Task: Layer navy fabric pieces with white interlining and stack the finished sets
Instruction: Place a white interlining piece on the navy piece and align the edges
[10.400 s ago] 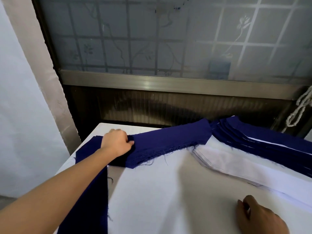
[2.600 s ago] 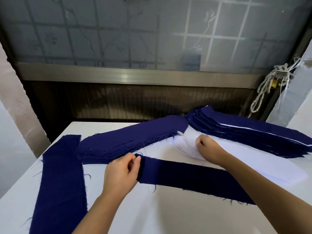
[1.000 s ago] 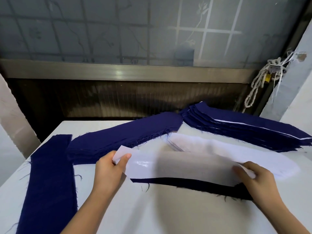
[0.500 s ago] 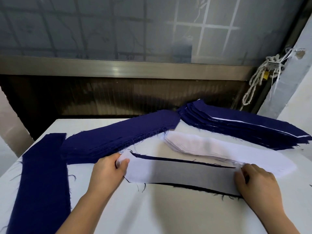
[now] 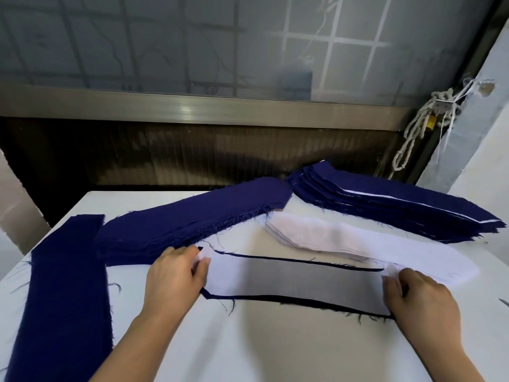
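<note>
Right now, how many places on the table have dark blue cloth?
4: a long navy fabric strip at the left edge, a navy fabric stack beside it, a navy-and-white layered stack far right, and one navy piece mostly hidden under the thin white interlining sheet.

dim, soft daylight comes through the frosted window [image 5: 248, 45]; a grey shadow crosses the white interlining [image 5: 292, 282] and the desk [image 5: 275, 348] toward its near edge; wide-angle bending at frame edges.

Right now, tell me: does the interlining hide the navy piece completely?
No, the navy piece shows along both long sides of the interlining.
</note>
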`<state>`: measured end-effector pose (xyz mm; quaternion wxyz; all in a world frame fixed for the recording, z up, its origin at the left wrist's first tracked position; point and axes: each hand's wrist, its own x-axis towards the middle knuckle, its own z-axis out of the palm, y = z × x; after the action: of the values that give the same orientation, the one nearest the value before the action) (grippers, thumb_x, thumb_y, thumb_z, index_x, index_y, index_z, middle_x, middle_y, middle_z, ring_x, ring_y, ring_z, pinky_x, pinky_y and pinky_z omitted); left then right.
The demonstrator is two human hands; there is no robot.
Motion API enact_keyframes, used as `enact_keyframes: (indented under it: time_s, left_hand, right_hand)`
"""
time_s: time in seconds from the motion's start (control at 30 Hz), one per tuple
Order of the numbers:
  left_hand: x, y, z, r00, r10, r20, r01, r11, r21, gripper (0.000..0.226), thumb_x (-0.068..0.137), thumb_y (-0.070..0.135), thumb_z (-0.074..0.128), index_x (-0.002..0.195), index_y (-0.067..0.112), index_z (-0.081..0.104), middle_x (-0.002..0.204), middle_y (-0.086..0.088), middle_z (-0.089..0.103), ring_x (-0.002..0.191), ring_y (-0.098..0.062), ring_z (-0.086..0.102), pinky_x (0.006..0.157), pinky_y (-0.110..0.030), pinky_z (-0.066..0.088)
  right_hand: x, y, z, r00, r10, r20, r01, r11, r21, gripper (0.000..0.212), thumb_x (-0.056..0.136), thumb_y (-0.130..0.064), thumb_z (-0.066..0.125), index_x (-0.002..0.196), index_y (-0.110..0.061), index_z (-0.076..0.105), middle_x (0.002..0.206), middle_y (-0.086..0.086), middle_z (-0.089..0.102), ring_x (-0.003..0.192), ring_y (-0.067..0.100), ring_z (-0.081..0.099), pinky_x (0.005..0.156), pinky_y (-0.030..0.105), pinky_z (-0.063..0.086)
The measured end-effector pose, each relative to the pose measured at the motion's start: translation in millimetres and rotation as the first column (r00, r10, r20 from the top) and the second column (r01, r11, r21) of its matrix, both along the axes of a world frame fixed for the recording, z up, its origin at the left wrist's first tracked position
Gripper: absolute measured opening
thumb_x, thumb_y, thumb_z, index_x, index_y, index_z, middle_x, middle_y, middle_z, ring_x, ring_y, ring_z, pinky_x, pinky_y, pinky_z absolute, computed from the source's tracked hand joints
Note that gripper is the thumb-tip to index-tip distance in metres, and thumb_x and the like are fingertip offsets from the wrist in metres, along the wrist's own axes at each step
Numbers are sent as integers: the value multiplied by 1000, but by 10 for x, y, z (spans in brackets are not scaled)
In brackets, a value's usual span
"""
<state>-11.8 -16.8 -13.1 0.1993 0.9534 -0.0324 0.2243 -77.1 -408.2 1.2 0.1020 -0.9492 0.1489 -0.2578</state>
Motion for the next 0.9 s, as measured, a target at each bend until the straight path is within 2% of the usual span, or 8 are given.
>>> enact_keyframes:
  time_s: [0.13,0.27,0.57,0.63,0.7,0.73,0.8,0.9]
  left_hand:
    - [-3,19,-15,1000,-9,-7,9,1000,-5,36,87,28,71,64,14,47,59,6,46,62,-19,46,50,-31,36]
    - [34,18,-35,996,51,-69,-57,994,-92,39,90,35,67,64,15,46,59,7,51,61,-16,50,52,-31,37]
    - [35,10,9,987,80,-140,-102,982,-161,34,91,42,64,70,17,55,61,6,60,61,-13,56,56,-31,45]
    - [32,1,14,985,75,-154,-103,979,-178,28,92,40,64,75,19,55,61,7,61,62,-13,57,57,-31,45]
    - [8,-3,20,985,82,-154,-110,976,-186,19,93,37,63,85,23,55,64,9,62,64,-13,58,58,-32,46]
    - [-7,-5,25,986,94,-139,-119,975,-187,15,93,35,63,90,24,54,68,11,62,66,-14,57,57,-32,45]
    - [-38,-2,40,988,128,-90,-144,967,-208,15,91,29,65,97,24,52,80,15,59,68,-13,54,53,-30,38]
    - [-67,-8,61,985,161,-53,-169,962,-215,14,91,22,65,99,23,54,89,12,59,69,-14,53,55,-30,37]
  right_hand:
    - [12,-7,-5,998,-39,-50,37,998,-42,39,72,-5,72,53,-11,39,55,7,45,59,35,44,60,41,37]
    - [15,-34,-19,997,-53,-51,52,998,-20,42,73,-4,72,51,-11,36,54,9,44,55,37,45,56,40,38]
    - [-16,-7,24,994,-90,-55,92,995,36,39,77,-6,68,51,-8,38,56,10,44,57,36,44,54,39,40]
    - [-10,-6,29,993,-113,-42,116,991,66,32,77,-6,66,56,-8,41,60,11,47,61,36,44,56,39,41]
    - [-8,16,28,989,-145,-6,145,984,106,14,76,-5,64,72,-7,51,71,12,54,67,36,47,59,39,43]
    - [-9,26,30,987,-161,0,159,979,125,13,74,-4,64,83,-7,54,78,12,56,70,36,48,61,40,44]
    - [-7,16,14,985,-173,-2,172,977,130,28,71,-3,67,97,-4,57,87,15,56,75,38,51,64,42,46]
    - [0,-18,-6,983,-185,-12,185,981,57,34,65,-1,69,98,1,60,89,20,55,77,42,52,66,45,45]
